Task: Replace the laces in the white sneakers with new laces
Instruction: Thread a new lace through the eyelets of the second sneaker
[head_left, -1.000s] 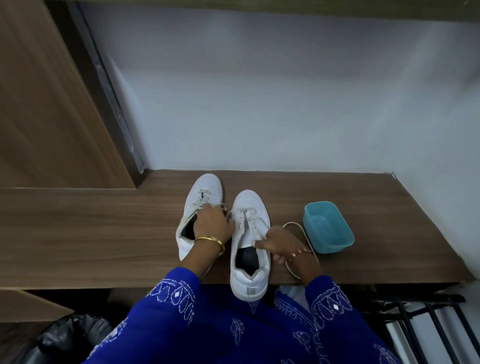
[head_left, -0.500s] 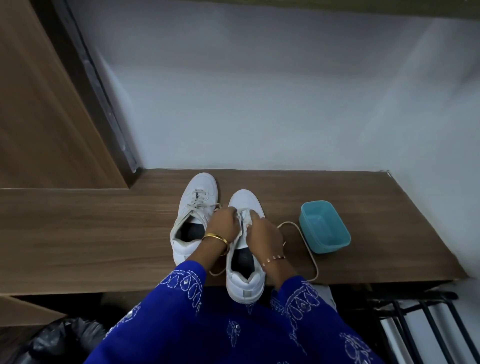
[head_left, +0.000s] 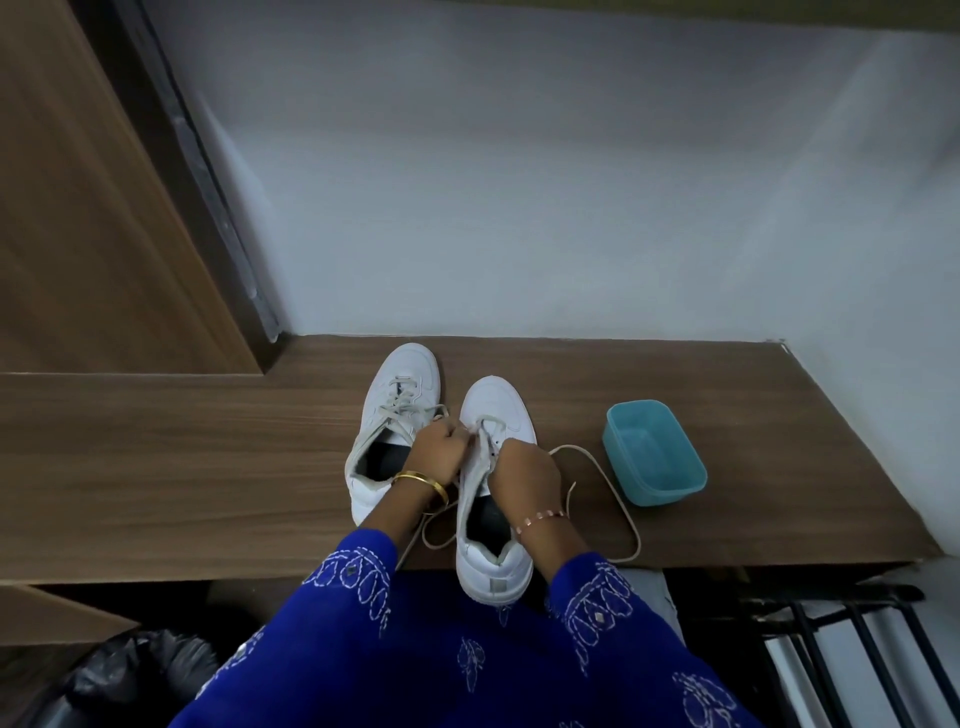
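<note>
Here the right sneaker (head_left: 491, 483) stands on the wooden worktop (head_left: 208, 467) with its heel hanging just past the near edge, and both hands work at its lacing. The left hand (head_left: 439, 457) has its fingers curled, and its grip looks pinched on the lace (head_left: 597, 467) at the upper eyelets. The right hand (head_left: 524, 467) sits just across the tongue from it, fingers curled down onto the eyelet flap; what its grip is clamped on I cannot tell for sure, most likely the flap or the lace there.

From the two grips the lace trails off: one long loose loop runs out to the right of the right hand and back toward the worktop edge, another slack loop lies under the left wrist. Judging by look, it is light, limp and flat, so it will twist and slip unless pinched close to its tip, near the eyelet being fed. The shoe is light and will slide, so one hand should brace the flap.

Just left of the left hand stands the left sneaker (head_left: 395, 426), touching or nearly touching the first, with a greyish lace threaded and hanging loose. Well right of the right hand, beyond the loop, sits a teal tub (head_left: 675, 488).
</note>
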